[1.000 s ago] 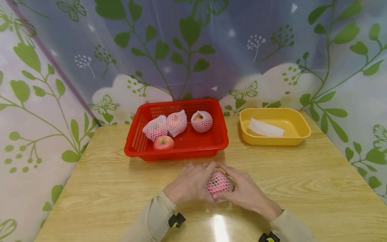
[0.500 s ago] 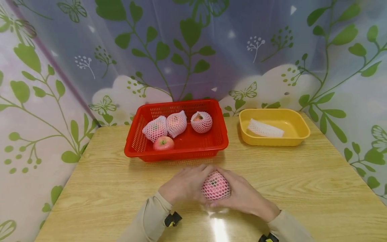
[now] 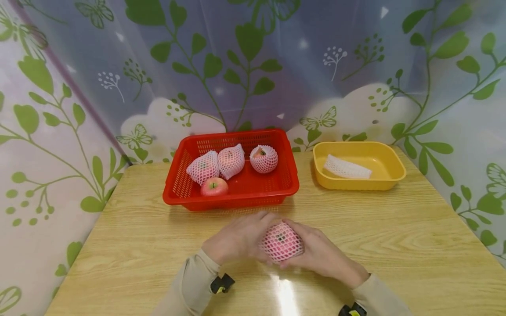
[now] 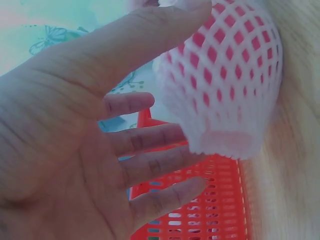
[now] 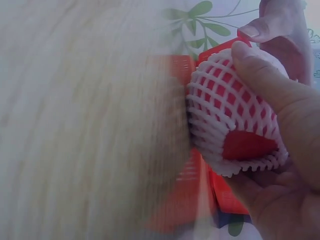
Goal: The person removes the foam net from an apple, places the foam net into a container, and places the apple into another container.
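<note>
An apple in a white foam net (image 3: pixel 281 242) is held above the table's front middle. My right hand (image 3: pixel 322 252) grips it from the right; in the right wrist view the thumb lies over the net and fingers pass beneath, with bare red skin (image 5: pixel 249 145) showing at the net's opening. On the other side is my left hand (image 3: pixel 241 240). The left wrist view shows its thumb touching the net (image 4: pixel 232 60), while the other fingers (image 4: pixel 165 162) stretch out loosely, some tips hidden behind the net's narrowed end.
Behind the hands a red basket (image 3: pixel 233 203) contains a bare apple (image 3: pixel 215 187) and three netted apples (image 3: pixel 264 159). At the right back stands a yellow tub (image 3: pixel 357 183) with a flat, folded foam net (image 3: pixel 348 168) inside. A patterned curtain (image 3: pixel 300 87) hangs behind the table.
The netted apple has shifted slightly left, and more of it shows between the hands. My left hand has drawn a little to the left; the right hand keeps its grip.
</note>
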`<state>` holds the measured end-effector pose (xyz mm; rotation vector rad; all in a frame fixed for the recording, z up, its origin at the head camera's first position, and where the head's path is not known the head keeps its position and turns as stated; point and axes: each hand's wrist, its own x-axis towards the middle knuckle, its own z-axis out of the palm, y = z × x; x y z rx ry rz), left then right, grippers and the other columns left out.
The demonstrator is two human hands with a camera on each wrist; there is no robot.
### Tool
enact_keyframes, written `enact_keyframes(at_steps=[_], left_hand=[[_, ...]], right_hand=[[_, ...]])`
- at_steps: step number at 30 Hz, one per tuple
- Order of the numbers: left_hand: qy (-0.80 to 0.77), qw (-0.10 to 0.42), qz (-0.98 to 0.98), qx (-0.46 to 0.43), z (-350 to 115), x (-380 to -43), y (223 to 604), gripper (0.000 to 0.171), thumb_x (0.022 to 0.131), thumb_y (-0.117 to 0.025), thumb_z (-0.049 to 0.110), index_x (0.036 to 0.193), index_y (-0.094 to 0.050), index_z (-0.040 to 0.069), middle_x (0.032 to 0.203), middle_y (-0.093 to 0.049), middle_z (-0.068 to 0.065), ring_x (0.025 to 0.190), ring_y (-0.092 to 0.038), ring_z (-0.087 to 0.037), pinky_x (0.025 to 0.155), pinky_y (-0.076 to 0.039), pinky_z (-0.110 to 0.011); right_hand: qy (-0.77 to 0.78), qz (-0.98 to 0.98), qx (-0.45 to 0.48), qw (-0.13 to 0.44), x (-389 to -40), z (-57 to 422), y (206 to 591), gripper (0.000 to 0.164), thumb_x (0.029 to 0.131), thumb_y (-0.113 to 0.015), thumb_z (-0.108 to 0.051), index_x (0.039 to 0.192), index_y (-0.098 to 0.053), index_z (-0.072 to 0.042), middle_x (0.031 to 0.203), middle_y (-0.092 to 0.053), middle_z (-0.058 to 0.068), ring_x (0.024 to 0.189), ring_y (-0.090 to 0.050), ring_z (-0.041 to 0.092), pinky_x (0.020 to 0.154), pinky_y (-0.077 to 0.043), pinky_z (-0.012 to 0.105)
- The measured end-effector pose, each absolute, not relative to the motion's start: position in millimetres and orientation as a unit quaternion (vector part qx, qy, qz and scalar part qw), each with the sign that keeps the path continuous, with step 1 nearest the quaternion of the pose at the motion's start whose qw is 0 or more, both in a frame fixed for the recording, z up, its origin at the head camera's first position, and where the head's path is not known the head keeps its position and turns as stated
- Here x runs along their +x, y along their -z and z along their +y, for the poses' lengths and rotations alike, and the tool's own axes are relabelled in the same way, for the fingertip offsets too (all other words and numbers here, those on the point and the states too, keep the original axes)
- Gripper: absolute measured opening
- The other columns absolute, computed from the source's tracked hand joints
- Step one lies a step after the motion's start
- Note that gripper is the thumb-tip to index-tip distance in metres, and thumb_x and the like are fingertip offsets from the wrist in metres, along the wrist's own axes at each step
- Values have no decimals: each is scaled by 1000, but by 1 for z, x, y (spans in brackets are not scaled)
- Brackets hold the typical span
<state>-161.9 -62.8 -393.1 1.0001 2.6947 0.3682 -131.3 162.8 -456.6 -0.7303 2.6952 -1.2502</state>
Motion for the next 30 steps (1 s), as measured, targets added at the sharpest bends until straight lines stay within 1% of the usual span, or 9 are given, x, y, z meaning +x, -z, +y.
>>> enact_keyframes(at_steps=[3,7,11,15,18,21,23,27,30], left_hand=[[-125,124,923,343,-65,-162,391,98,69,-92,41,151,-40,28,154,-46,2,135,-52,-22,109,-45,-51],[-121,124,922,347,-66,-162,389,99,70,-91,43,152,-39,26,150,-50,2,133,-53,-21,108,-46,-50],[-119,121,920,354,-67,-163,390,97,69,-91,43,151,-41,27,144,-53,3,130,-55,-19,107,-47,-46],[-115,116,920,355,-68,-163,391,97,69,-92,43,151,-41,28,144,-53,2,128,-56,-20,104,-49,-47],[-113,115,919,359,-66,-164,392,97,70,-91,43,151,-41,26,146,-53,1,128,-57,-21,104,-49,-48],[-116,116,918,360,-65,-165,393,94,71,-91,42,149,-43,24,144,-54,1,126,-58,-21,104,-49,-48],[-120,117,918,360,-65,-165,393,92,71,-91,42,148,-44,24,142,-55,1,125,-58,-21,103,-49,-48],[-124,124,919,352,-63,-165,394,88,71,-92,40,145,-46,27,139,-56,3,123,-59,-19,102,-50,-48],[-127,129,920,347,-62,-165,393,87,71,-92,38,145,-47,28,141,-55,4,125,-58,-19,103,-49,-49]], right_hand=[[403,880,-247,40,-131,165,457,105,69,-89,-45,155,-39,-10,146,-56,13,126,-60,27,104,-50,47],[396,880,-258,37,-132,168,457,104,71,-87,-45,154,-38,-6,146,-54,17,126,-60,30,105,-49,49],[399,879,-259,40,-132,170,457,103,72,-87,-43,154,-39,-3,147,-54,18,128,-59,30,106,-48,49],[397,879,-260,39,-132,172,457,99,73,-86,-42,152,-41,-1,147,-54,18,129,-58,30,107,-47,47],[391,882,-260,40,-132,174,456,96,75,-84,-42,151,-42,-1,147,-54,18,130,-58,30,107,-46,47],[389,884,-256,42,-132,176,455,89,78,-82,-40,150,-45,-2,145,-56,15,129,-59,28,106,-48,46],[386,887,-252,38,-131,177,455,82,81,-83,-33,148,-47,-2,143,-59,14,126,-61,26,104,-49,44],[371,892,-256,12,-131,180,454,67,82,-82,-20,141,-55,0,134,-65,15,119,-66,26,100,-53,43],[358,896,-262,-9,-131,181,454,60,82,-82,-16,135,-60,1,129,-68,15,115,-68,27,98,-54,42]])
